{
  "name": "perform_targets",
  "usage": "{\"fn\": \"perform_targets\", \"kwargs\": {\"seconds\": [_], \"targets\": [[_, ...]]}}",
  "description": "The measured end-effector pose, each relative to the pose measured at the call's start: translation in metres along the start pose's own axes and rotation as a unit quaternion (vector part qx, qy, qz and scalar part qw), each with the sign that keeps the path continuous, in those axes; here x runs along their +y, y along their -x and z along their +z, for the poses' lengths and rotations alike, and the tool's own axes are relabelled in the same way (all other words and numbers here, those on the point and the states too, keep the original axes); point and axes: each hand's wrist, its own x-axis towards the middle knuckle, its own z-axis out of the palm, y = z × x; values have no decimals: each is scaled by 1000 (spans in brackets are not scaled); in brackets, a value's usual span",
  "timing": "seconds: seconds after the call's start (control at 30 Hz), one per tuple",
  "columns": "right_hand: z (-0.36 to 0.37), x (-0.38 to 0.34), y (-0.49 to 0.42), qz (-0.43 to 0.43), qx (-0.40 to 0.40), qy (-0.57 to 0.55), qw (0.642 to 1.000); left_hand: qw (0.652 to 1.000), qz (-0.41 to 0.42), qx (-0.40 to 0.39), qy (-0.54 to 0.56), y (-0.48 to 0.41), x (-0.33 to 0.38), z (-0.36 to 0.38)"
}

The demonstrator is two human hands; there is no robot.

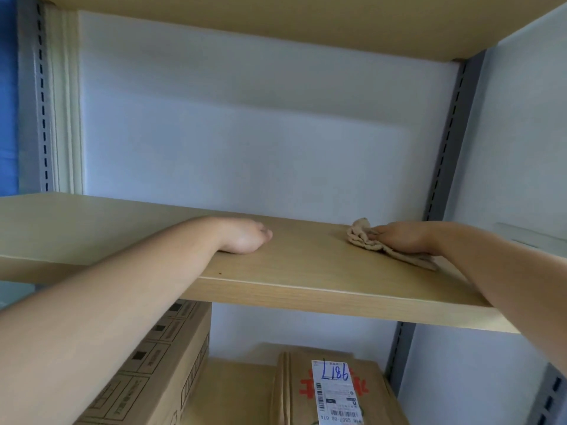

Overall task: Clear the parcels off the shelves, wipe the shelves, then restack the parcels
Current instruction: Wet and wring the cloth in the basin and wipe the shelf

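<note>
On the left side of the wooden shelf [306, 271] we rest our left hand [242, 236], its outer edge down on the bare board and its fingers curled loosely inward, holding nothing. Further right, near the back wall, our right hand [399, 239] presses down on a crumpled beige cloth [365, 237], the fingers lying over it and partly gathering it; we cannot tell how tightly they grip. The cloth lies flat on the shelf, with a strip of it trailing out under the wrist toward the near right. Below the shelf, on the lower level, a large cardboard parcel [159, 369] stands at the left, and a smaller parcel [368, 391] with a white shipping label [336, 394] lies to its right.
</note>
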Motion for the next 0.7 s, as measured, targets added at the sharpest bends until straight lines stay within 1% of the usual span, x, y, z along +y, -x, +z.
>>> {"fn": "perform_targets", "kwargs": {"seconds": [0.1, 0.27, 0.37, 0.47, 0.57, 0.7], "targets": [[3, -20, -2, -23, -5, 13, 1000, 1000, -1, 7, 7, -2, -3, 1], [9, -85, -26, -102, -23, 11, 994, 1000, -6, 16, 11, -5, -6, 3], [11, -116, -36, -156, -40, -15, 987, 1000, -16, 26, 5, -7, -5, 4], [10, -127, -40, -188, -52, -43, 980, 998, -28, 46, -12, -10, -3, 6], [8, -122, -52, -191, -71, -36, 978, 999, -26, 41, -11, -13, -5, 8], [5, -97, -65, -121, -63, -38, 990, 999, -25, 33, -10, -16, -9, 11]]}}
